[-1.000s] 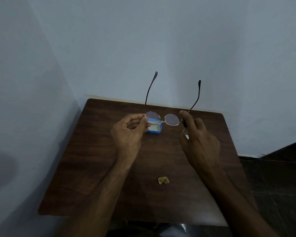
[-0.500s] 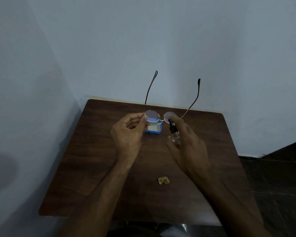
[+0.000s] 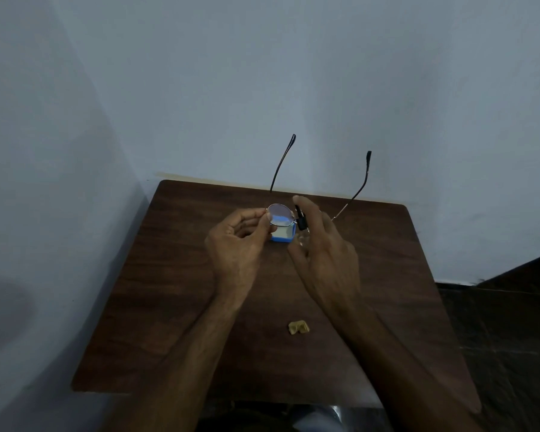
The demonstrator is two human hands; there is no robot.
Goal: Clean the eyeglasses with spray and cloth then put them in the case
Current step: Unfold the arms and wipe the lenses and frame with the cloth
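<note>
- Table (image 3: 200, 307): dark wood, pushed into a pale wall corner. Everything task-related sits on it or is held over its far half.
- Left hand (image 3: 237, 244): fingers curled, thumb and forefinger pinching the left rim of the eyeglasses (image 3: 280, 214). Glasses are held up off the table, lenses toward the camera, both temple arms unfolded and pointing up and away.
- Right hand (image 3: 325, 244): wrapped around a small clear spray bottle (image 3: 303, 227) with a black nozzle, forefinger on top of the nozzle. Bottle sits just beside the visible lens and hides the other lens; nozzle seems aimed at the glasses. Can't tell if the pump is pressed or whether any mist is out.
- Blue box (image 3: 282, 236): small, on the table right behind/under the lens. Probably the case, looks open with a pale inside; not certain.
- Yellowish crumpled scrap (image 3: 298, 326): lies near the front of the table, well apart from both hands. Likely the cloth, untouched.
- Progress, my read: spraying step, early. Left to do: wipe the lenses, fold the arms, put the glasses in the case.
</note>
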